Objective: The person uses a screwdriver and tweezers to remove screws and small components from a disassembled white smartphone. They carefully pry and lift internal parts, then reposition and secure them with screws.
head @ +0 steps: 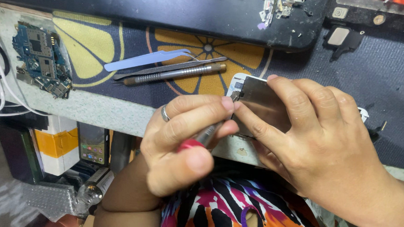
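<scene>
Metal-backed phone panel (263, 101) pinned by right hand (321, 149).

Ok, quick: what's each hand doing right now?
Left hand: closed on a red-capped screwdriver.
Right hand: closed on the phone screen panel.

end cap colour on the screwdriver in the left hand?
Red, on the screwdriver in the left hand; head view.

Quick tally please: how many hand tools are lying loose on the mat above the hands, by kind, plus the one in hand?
Light blue plastic tweezers: 1
Flat grey metal pry tool: 1
Grey knurled metal driver: 1
Red-capped screwdriver, held in the left hand against the silver-backed phone screen panel that the right hand steadies: 1
Total: 4
</scene>
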